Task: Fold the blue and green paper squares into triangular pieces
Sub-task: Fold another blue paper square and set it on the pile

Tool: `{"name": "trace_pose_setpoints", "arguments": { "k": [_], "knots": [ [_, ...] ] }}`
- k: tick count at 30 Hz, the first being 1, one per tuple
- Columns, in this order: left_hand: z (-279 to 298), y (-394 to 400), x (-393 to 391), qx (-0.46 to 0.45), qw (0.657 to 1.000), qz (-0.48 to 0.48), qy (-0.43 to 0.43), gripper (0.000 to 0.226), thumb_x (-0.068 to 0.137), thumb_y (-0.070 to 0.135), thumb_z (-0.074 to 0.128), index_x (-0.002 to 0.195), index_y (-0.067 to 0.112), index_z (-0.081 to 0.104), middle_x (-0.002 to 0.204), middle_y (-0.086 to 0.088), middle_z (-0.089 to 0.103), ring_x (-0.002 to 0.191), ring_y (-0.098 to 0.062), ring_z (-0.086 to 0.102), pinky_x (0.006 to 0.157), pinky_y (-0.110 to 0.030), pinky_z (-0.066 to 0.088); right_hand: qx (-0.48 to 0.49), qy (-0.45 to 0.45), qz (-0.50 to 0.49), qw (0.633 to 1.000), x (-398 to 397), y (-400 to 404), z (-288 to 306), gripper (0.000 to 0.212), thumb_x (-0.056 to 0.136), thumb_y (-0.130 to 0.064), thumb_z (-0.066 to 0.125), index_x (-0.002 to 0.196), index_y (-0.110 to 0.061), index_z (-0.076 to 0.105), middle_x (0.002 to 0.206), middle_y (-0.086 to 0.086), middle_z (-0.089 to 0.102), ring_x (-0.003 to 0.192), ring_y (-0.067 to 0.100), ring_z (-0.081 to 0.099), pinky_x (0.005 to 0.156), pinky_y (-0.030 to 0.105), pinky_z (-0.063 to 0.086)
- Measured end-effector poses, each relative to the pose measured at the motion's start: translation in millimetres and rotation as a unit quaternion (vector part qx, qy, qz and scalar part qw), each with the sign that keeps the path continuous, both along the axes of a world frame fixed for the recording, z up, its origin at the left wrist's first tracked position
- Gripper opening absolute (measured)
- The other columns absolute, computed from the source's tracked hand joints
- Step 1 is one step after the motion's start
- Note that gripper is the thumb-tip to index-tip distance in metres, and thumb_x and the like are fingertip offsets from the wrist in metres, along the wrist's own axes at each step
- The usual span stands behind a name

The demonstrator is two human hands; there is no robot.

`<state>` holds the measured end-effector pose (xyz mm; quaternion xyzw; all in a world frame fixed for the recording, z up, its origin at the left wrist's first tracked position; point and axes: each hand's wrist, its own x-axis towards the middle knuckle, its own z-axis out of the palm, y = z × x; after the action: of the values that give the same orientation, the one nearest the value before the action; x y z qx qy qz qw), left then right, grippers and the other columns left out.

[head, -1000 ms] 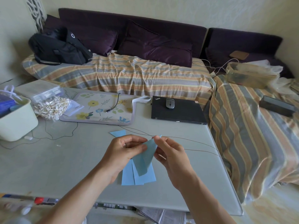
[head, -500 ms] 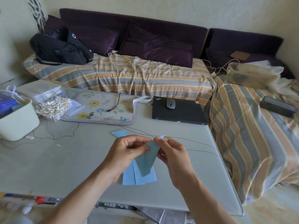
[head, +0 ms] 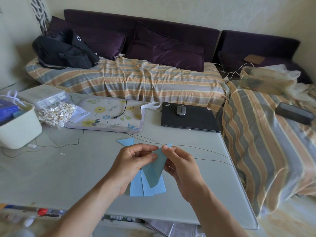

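- Blue folded paper piece [head: 154, 170] held up above pale grey table [head: 59, 173], near front edge
- left hand [head: 132, 164] pinches its upper left edge, thumb and fingers curled
- right hand [head: 181, 165] pinches top near the tip
- flat light-blue paper sheets [head: 147, 188] lie on table right under it
- small blue paper triangle [head: 127, 141] just behind hands
- closed black laptop [head: 188, 119] with grey mouse [head: 180, 109] on lid, far right

blue paper [head: 154, 170] between both hands' fingers [head: 150, 156]

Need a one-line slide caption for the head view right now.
Both hands, left and right, pinch a folded blue paper above loose blue sheets on the table.
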<state>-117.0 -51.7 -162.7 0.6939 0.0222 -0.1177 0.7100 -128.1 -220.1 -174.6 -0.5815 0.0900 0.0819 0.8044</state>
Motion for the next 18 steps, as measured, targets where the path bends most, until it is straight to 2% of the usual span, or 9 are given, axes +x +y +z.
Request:
{"name": "trace_pose_setpoints", "arguments": {
  "k": [5,8,11,15,18],
  "knots": [
    [-2.4,0.4,1.9,-0.001,0.999,-0.005,0.041,0.019,0.085,0.016,0.080,0.103,0.021,0.080,0.099,-0.003,0.080,0.099,-0.018,0.074,0.091,-0.033,0.052,-0.051,-0.016,-0.027,0.998,-0.8,1.4,3.6,0.020,0.095,-0.019,0.069,0.082,-0.005,0.063,0.087,0.016,0.075,0.082,0.025,0.072,0.085,0.033,0.060],
    [-1.9,1.0,2.3,-0.016,0.998,-0.004,0.056,0.017,0.084,0.014,0.080,0.099,0.021,0.080,0.098,-0.005,0.080,0.093,-0.016,0.073,0.087,-0.032,0.050,-0.065,-0.017,-0.037,0.997,-0.1,2.1,3.2,0.021,0.094,-0.018,0.071,0.082,-0.004,0.063,0.088,0.018,0.076,0.082,0.026,0.073,0.083,0.033,0.061],
    [-2.3,2.5,3.1,-0.034,0.997,-0.003,0.069,0.015,0.084,0.012,0.079,0.096,0.021,0.081,0.101,-0.011,0.079,0.095,-0.019,0.072,0.094,-0.038,0.050,-0.056,-0.016,-0.033,0.998,-0.8,2.4,5.0,0.021,0.094,-0.019,0.071,0.081,-0.005,0.063,0.087,0.016,0.075,0.080,0.024,0.072,0.081,0.031,0.059],
    [-3.0,3.1,3.3,-0.036,0.996,-0.014,0.084,0.014,0.083,0.010,0.080,0.093,0.021,0.082,0.099,-0.009,0.079,0.095,-0.020,0.072,0.098,-0.039,0.050,-0.023,-0.014,-0.058,0.998,1.5,-0.9,4.3,0.017,0.094,-0.021,0.071,0.085,-0.007,0.065,0.082,0.010,0.068,0.079,0.021,0.063,0.085,0.032,0.055],
    [-3.9,3.3,3.0,-0.039,0.995,-0.024,0.093,0.014,0.082,0.010,0.080,0.094,0.018,0.081,0.099,-0.007,0.079,0.094,-0.017,0.073,0.097,-0.038,0.050,-0.041,-0.023,-0.087,0.995,3.0,-1.5,2.6,0.013,0.093,-0.020,0.072,0.083,-0.012,0.068,0.078,0.004,0.064,0.077,0.018,0.055,0.080,0.030,0.052]
  ]
}}
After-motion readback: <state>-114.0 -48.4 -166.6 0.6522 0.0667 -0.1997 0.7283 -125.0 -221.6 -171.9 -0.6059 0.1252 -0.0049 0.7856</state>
